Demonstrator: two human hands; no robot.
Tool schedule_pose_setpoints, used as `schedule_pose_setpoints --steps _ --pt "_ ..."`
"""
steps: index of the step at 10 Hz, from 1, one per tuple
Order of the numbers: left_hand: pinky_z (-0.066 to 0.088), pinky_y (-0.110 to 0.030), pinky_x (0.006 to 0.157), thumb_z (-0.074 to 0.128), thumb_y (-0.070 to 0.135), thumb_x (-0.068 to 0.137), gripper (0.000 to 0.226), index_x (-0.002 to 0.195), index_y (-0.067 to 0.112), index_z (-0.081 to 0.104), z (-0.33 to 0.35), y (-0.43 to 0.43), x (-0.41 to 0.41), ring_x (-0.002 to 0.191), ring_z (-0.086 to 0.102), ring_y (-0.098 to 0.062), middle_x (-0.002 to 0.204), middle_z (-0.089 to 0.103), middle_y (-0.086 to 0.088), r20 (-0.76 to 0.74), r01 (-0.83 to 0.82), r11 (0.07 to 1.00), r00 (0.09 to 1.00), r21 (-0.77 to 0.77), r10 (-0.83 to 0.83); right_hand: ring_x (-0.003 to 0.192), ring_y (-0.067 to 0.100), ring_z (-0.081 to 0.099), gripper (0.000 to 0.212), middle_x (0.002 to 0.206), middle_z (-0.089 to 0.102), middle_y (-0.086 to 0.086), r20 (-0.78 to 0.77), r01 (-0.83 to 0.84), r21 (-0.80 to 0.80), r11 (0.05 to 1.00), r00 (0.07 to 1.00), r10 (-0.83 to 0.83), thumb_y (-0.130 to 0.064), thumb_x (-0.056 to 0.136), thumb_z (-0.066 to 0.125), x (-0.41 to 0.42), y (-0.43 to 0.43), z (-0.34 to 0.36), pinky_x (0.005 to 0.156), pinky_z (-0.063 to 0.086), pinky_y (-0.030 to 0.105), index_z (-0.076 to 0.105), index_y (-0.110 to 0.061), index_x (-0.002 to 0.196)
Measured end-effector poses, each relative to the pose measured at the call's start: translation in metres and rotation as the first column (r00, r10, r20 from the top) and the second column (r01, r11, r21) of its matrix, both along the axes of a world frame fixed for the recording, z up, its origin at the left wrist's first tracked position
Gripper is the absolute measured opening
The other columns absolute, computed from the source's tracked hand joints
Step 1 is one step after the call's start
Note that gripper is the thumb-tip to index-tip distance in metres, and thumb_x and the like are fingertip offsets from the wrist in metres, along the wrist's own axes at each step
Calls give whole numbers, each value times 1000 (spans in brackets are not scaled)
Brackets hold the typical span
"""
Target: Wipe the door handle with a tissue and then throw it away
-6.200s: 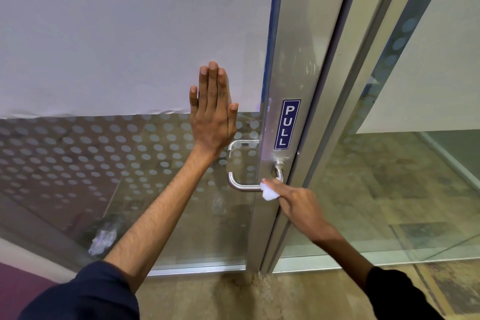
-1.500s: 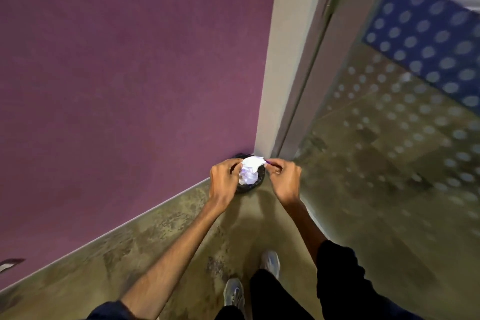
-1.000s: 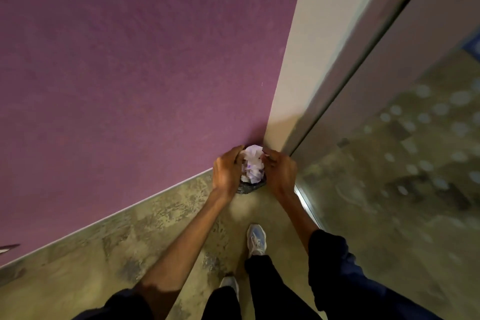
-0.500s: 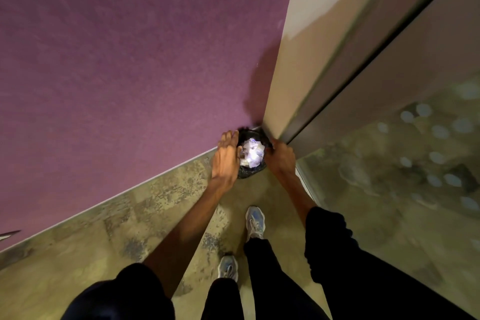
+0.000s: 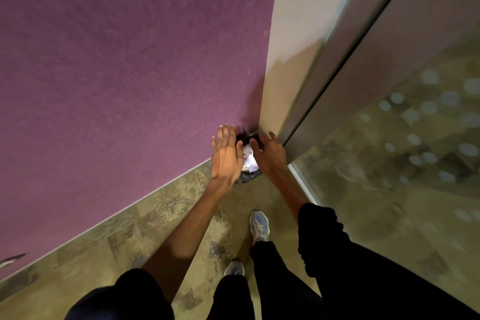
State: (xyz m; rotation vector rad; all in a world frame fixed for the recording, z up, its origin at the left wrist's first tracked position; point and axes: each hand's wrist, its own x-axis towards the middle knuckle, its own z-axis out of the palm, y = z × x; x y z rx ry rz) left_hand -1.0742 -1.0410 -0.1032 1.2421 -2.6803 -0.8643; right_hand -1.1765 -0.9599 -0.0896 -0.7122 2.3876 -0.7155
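Note:
A small bin with a black liner [image 5: 245, 177] stands on the floor in the corner where the purple wall meets the door frame. The crumpled white tissue [image 5: 248, 161] lies inside it. My left hand [image 5: 226, 155] hovers flat over the bin's left side, fingers spread, holding nothing. My right hand [image 5: 270, 155] is over the bin's right side, fingers apart and empty. The door handle is out of view.
The purple wall [image 5: 130, 73] fills the left. A pale door frame [image 5: 293, 47] and a glass panel with frosted dots [image 5: 415, 138] run along the right. My two shoes [image 5: 259, 225] stand on the mottled floor just behind the bin.
The tissue went from between both hands into the bin. Both hands have let go and opened, with the left one lifting above the rim.

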Motion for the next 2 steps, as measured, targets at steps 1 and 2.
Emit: schedule_pose_setpoints --steps 1,2 --pt "3 -45 128 31 29 107 55 156 6 19 19 5 5 155 5 -30 165 13 -17 -27 44 999 999 -19 -45 100 27 60 47 108 63 7 -82 26 -64 998 996 -31 -54 90 41 9 10 25 86 52 41 58 -16 111" --pt "12 -50 126 32 33 107 59 155 2 18 33 15 11 154 11 -33 163 18 -19 -102 93 993 990 -66 -99 120 28 51 57 130 57 12 -105 68 -139 988 991 -83 -56 94 41 18 21 49 101 42 42 51 -11 129"
